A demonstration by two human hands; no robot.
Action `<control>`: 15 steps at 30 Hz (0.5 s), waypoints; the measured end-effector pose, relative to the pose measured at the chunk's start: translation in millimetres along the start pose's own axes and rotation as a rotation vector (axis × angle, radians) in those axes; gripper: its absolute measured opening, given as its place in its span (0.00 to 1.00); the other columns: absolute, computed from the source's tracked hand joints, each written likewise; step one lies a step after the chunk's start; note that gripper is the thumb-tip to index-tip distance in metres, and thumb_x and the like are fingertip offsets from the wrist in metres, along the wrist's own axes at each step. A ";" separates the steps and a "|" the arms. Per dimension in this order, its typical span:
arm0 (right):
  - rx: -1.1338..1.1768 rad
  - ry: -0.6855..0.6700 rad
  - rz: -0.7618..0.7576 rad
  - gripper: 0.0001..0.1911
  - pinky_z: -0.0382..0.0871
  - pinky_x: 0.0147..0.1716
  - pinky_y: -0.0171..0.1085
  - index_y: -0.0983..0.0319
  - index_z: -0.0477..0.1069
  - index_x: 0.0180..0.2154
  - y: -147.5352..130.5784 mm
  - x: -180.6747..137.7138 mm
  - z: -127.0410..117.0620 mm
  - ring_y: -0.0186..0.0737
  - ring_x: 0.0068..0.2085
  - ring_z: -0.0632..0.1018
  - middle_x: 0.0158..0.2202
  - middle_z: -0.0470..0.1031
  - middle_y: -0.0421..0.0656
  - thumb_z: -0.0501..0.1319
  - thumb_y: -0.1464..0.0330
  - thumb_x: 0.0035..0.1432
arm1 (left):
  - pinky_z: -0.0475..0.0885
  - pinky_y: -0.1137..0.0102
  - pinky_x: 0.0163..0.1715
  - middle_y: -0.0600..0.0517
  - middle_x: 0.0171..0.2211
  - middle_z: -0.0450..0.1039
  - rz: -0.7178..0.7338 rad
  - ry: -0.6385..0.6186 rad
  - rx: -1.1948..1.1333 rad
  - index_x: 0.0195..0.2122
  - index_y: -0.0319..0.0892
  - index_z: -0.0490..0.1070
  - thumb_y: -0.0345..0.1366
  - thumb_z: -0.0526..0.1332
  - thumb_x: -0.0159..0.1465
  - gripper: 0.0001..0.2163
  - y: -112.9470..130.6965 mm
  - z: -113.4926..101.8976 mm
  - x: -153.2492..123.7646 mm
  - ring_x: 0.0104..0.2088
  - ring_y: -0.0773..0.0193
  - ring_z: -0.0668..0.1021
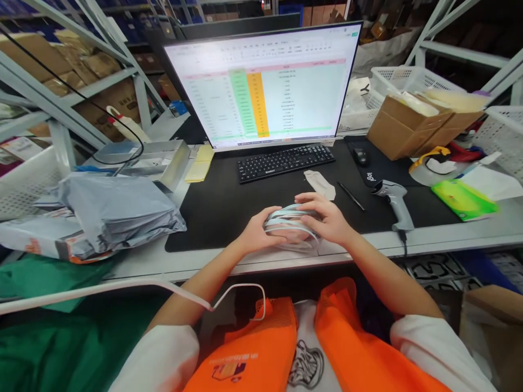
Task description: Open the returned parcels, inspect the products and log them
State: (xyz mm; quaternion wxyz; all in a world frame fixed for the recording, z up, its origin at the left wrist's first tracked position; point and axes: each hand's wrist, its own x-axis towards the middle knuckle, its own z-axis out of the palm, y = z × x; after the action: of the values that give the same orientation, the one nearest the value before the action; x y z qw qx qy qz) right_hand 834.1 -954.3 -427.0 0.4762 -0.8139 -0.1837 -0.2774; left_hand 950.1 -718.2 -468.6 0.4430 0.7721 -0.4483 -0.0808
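Observation:
Both my hands hold a small folded grey plastic mailer bag [291,227] near the front edge of the black desk mat [220,209]. My left hand [258,234] grips its left side with curled fingers. My right hand [327,216] wraps over its top and right side. What is inside the bag is hidden. Just beyond my hands lie a small white paper slip [321,184] and a black pen [350,195].
A monitor [261,81] with a spreadsheet stands behind a black keyboard [285,161]. A barcode scanner [393,200] and mouse [360,156] lie right. Grey mailer bags [110,209] pile up left. Cardboard boxes [412,128], white baskets [408,79] and a green packet [463,198] sit right.

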 end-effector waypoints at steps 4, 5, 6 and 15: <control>-0.132 -0.144 0.170 0.17 0.76 0.53 0.46 0.57 0.75 0.55 -1.7 -0.1 -12.5 0.47 0.51 0.80 0.54 0.78 0.47 0.65 0.64 0.65 | 0.76 0.60 0.52 0.43 0.53 0.77 0.198 0.024 0.187 0.64 0.44 0.69 0.52 0.74 0.57 0.36 6.9 1.9 0.7 0.49 0.51 0.81; -0.174 -0.189 0.198 0.16 0.76 0.50 0.45 0.58 0.75 0.54 -2.1 -0.6 -13.3 0.47 0.49 0.80 0.51 0.79 0.47 0.65 0.64 0.65 | 0.76 0.61 0.51 0.43 0.53 0.77 0.249 0.025 0.224 0.66 0.44 0.67 0.51 0.73 0.59 0.36 7.8 1.9 1.1 0.49 0.52 0.81; -0.214 -0.219 0.209 0.15 0.76 0.49 0.44 0.59 0.75 0.53 -2.7 -1.1 -12.6 0.47 0.48 0.80 0.49 0.80 0.47 0.64 0.65 0.65 | 0.76 0.61 0.51 0.43 0.53 0.76 0.299 0.030 0.252 0.67 0.45 0.66 0.50 0.72 0.61 0.36 8.6 2.2 1.5 0.50 0.52 0.80; -0.422 -0.201 0.345 0.06 0.71 0.41 0.41 0.60 0.73 0.35 12.6 9.0 6.3 0.43 0.38 0.76 0.36 0.75 0.43 0.68 0.69 0.56 | 0.72 0.56 0.55 0.40 0.59 0.72 0.410 -0.050 0.404 0.58 0.47 0.77 0.45 0.69 0.63 0.22 30.7 6.2 9.5 0.55 0.47 0.76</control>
State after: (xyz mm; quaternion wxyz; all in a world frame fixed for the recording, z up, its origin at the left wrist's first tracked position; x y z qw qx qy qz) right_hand 849.9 -954.5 -432.3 0.3162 -0.9376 -0.0270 -0.1424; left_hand 933.4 -735.6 -446.4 0.2763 0.7357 -0.6129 0.0823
